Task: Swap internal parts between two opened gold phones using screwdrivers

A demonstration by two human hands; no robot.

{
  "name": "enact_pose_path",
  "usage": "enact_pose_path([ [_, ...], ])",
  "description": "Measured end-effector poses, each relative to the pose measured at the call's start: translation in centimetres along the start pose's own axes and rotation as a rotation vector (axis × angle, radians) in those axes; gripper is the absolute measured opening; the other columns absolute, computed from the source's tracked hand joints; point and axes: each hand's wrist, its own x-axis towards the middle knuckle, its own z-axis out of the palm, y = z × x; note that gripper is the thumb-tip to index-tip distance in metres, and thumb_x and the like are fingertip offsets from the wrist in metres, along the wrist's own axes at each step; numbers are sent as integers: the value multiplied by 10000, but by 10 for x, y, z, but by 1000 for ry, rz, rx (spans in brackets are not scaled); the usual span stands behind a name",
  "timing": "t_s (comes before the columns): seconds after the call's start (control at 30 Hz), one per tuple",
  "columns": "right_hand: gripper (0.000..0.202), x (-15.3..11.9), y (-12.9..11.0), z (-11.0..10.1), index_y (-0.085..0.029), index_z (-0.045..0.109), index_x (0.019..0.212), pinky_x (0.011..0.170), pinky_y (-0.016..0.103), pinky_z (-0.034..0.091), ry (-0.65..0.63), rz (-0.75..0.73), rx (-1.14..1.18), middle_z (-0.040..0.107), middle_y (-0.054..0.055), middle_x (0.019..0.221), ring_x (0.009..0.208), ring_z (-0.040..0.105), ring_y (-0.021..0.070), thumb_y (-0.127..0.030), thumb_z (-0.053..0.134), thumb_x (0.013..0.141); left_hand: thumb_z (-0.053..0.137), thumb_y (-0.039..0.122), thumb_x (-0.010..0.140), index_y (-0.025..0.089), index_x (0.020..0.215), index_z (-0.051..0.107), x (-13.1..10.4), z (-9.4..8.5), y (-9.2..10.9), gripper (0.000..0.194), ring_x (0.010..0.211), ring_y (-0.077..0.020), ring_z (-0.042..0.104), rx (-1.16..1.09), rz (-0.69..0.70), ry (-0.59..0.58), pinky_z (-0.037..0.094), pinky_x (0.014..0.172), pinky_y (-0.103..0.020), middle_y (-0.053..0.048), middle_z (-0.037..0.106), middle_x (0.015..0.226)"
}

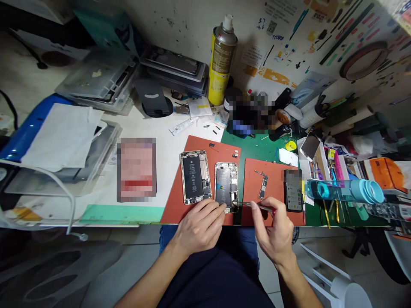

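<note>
Partly hidden opened phone under left hand, screwdriver tip unclear, right hand

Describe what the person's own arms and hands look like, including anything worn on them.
Both forearms are bare, with no sleeves reaching into view. The left hand and the right hand wear no gloves, and no rings, watch or wristband can be seen. The fingers are uncovered, with short nails.
</note>
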Motion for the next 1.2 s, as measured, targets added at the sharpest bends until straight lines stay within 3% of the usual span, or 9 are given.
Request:
enact_pose_path([
  [0.1, 160, -7, 4, -2, -241, 569, 1122, 524, 231, 549, 78, 210, 112, 668, -44, 758, 588, 689, 138, -254, 715, 1059, 602, 11, 864, 130, 1098, 745, -1, 1, 0, 299, 996, -284, 749, 5, 1, -4, 645, 929, -502, -153, 831, 1133],
  [0.17, 165, -10, 6, 1, -245, 561, 1114, 519, 218, 552, 92, 259, 160, 669, -52, 746, 581, 690, 132, -273, 715, 1063, 606, 8, 867, 133, 1116, 743, -1, 1, -1, 311, 995, -280, 746, 13, -5, -8, 642, 935, -499, -144, 831, 1135],
  [0.4, 107, -10, 4, 13, -226, 567, 1148, 537, 227, 562, 68, 56, 96, 687, -30, 782, 562, 673, 124, -218, 656, 1089, 589, 41, 886, 126, 1167, 753, 2, -2, 2, 336, 1039, -293, 710, 29, 29, -119, 610, 963, -514, -125, 813, 1266],
  [0.57, 97, -9, 5, 14, -218, 570, 1151, 577, 236, 582, 52, 30, 59, 708, -7, 815, 638, 731, 147, -210, 646, 1091, 578, 84, 904, 138, 1167, 767, 2, -4, 5, 328, 1090, -308, 686, 37, 12, -193, 580, 1013, -520, -106, 784, 1360],
  [0.8, 118, -10, 6, 16, -217, 566, 1173, 580, 240, 583, 29, 16, 48, 709, -4, 836, 638, 730, 148, -179, 640, 1088, 595, 104, 901, 120, 1187, 772, 1, -2, 4, 336, 1108, -314, 669, 38, 18, -218, 562, 1034, -524, -122, 775, 1371],
  [0.97, 180, -7, 2, 13, -199, 554, 1213, 634, 268, 586, -5, -104, -28, 692, 15, 867, 684, 713, 162, -120, 641, 1077, 607, 117, 908, 116, 1185, 766, 3, -3, 5, 318, 1116, -306, 659, 25, 8, -215, 552, 1052, -516, -117, 772, 1375],
  [1.07, 155, -2, -4, 10, -186, 561, 1203, 669, 325, 559, -112, -211, -104, 661, 43, 881, 734, 662, 198, -111, 613, 1078, 609, 133, 926, 113, 1190, 761, 4, -4, 5, 305, 1112, -297, 657, 17, 10, -210, 547, 1069, -506, -114, 779, 1345],
  [1.2, 97, 8, -9, 10, -193, 569, 1144, 605, 336, 439, -181, -292, -175, 550, -3, 778, 652, 504, 189, -122, 602, 1088, 618, 137, 934, 133, 1186, 762, 5, -4, 5, 290, 1100, -281, 666, 16, 9, -207, 547, 1081, -487, -105, 802, 1223],
])
